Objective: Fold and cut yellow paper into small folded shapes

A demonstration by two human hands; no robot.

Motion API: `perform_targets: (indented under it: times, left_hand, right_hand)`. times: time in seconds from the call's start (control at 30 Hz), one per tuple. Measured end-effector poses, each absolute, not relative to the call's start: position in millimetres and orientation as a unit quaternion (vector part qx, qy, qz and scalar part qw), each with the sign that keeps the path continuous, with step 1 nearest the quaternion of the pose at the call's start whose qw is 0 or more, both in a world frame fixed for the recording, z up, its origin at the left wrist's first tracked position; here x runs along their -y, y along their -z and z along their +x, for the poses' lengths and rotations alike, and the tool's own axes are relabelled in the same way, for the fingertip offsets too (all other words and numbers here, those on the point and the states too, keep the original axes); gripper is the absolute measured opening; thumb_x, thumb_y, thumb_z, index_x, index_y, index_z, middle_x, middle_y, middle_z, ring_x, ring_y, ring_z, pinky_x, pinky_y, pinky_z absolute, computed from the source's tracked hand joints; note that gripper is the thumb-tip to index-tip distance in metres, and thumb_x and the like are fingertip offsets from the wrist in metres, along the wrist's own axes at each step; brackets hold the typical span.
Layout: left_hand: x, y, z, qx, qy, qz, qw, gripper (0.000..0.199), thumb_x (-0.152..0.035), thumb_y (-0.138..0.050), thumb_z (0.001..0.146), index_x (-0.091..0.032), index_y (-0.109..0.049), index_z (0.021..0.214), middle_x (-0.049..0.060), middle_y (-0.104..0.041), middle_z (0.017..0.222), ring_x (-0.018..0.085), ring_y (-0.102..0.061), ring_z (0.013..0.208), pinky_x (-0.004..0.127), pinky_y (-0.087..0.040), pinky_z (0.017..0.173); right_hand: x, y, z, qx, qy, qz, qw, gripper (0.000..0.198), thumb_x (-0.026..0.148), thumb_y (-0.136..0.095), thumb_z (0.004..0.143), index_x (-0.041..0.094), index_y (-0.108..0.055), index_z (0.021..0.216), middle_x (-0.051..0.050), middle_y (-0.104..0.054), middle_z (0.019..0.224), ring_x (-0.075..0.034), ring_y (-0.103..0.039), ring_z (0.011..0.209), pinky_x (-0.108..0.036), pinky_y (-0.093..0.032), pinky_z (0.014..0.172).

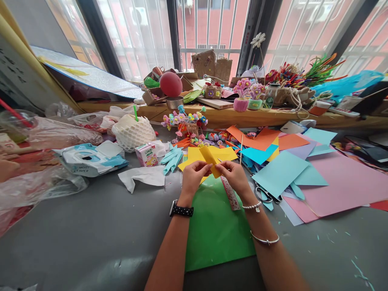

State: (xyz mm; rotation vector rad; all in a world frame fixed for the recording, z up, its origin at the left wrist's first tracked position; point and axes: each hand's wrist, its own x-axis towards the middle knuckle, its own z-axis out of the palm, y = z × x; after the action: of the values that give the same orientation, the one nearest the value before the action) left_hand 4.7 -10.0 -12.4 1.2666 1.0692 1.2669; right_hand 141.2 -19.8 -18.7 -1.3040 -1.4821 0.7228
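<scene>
Between my two hands is a narrow folded strip of yellow paper (209,157), tilted and raised above the table. My left hand (195,176) pinches its left edge between thumb and fingers. On the other side, my right hand (235,176) pinches the strip's lower right part; a thin pointed tip shows by those fingers, too small to name. Below both hands lies a green sheet (218,230). A ruler with a red pattern (230,194) rests on it, partly under my right hand. More yellow paper (226,152) lies just behind the strip.
Scissors (263,195) lie right of my right hand, beside blue sheets (280,173) and a large pink sheet (348,182). To the left are blue strips (172,159), a tissue (142,177), a small box (147,155) and a wet-wipe pack (91,159). Another person's hand (7,163) shows far left.
</scene>
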Motion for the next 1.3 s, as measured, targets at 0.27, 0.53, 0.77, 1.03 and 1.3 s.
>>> perform_targets:
  times: [0.27,0.53,0.77,1.03,1.3]
  left_hand:
    - [10.4,10.8,4.2,-0.457,-0.542,0.513,0.483,0.023,-0.034,-0.066,0.057,-0.012,-0.061,0.063,0.000,-0.061,0.056,0.011,-0.058,0.054,0.023,-0.050,0.057]
    - [8.3,12.6,5.7,-0.430,-0.533,0.513,0.518,0.026,-0.033,-0.068,0.054,-0.012,-0.060,0.066,0.001,-0.061,0.059,0.012,-0.059,0.056,0.025,-0.050,0.059]
    - [8.9,13.0,5.8,-0.417,-0.537,0.525,0.512,0.023,-0.032,-0.066,0.057,-0.012,-0.060,0.065,0.001,-0.061,0.062,0.012,-0.059,0.060,0.025,-0.049,0.061]
    - [10.7,15.3,5.7,-0.461,-0.552,0.597,0.355,0.021,-0.036,-0.056,0.068,-0.016,-0.060,0.070,0.003,-0.063,0.064,0.014,-0.059,0.060,0.026,-0.048,0.060]
    - [13.6,13.1,4.4,-0.414,-0.477,0.775,-0.035,0.020,-0.022,-0.046,0.077,-0.020,-0.061,0.090,0.005,-0.063,0.088,0.018,-0.052,0.091,0.032,-0.039,0.083]
  right_hand:
    - [20.7,16.0,140.8,0.615,-0.336,-0.525,0.483,0.026,0.040,-0.054,0.068,0.014,-0.059,0.068,-0.004,-0.062,0.065,-0.014,-0.055,0.059,-0.023,-0.041,0.054]
    - [21.8,15.2,142.2,0.616,-0.302,-0.524,0.505,0.025,0.040,-0.055,0.068,0.015,-0.059,0.066,-0.004,-0.062,0.065,-0.015,-0.055,0.058,-0.024,-0.043,0.053]
    - [22.5,14.0,140.4,0.589,-0.361,-0.486,0.535,0.026,0.040,-0.054,0.069,0.014,-0.059,0.073,-0.006,-0.063,0.075,-0.017,-0.058,0.069,-0.027,-0.047,0.062]
    - [19.8,16.2,146.8,0.625,-0.178,-0.546,0.529,0.021,0.033,-0.049,0.075,0.015,-0.059,0.074,-0.007,-0.062,0.076,-0.017,-0.056,0.068,-0.030,-0.045,0.063]
    - [22.2,13.9,145.1,0.767,0.092,-0.521,0.364,0.018,0.023,-0.045,0.080,0.018,-0.062,0.078,-0.006,-0.061,0.074,-0.019,-0.049,0.075,-0.031,-0.036,0.070]
